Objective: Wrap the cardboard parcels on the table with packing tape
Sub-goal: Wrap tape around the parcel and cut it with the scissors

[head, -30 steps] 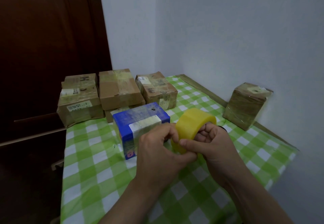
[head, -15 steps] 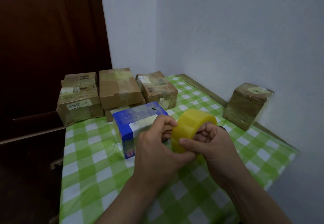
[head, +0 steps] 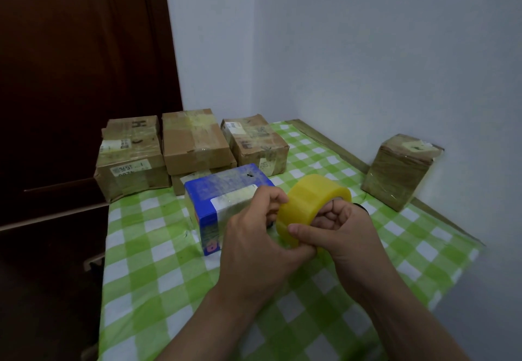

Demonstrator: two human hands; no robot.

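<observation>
Over the middle of the checked table [head: 158, 247], the right hand [head: 339, 231] curls its fingers through a yellow tape roll [head: 308, 202] while the left hand [head: 254, 236] pinches its rim, just beside a blue box [head: 220, 194]. A far-edge parcel [head: 132, 126] bears a handwritten "H"; other labels blur.

"H" on rear-L box [head: 131, 125]

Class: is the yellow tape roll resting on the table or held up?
Held up: left hand and right hand grip the tape roll.
</observation>
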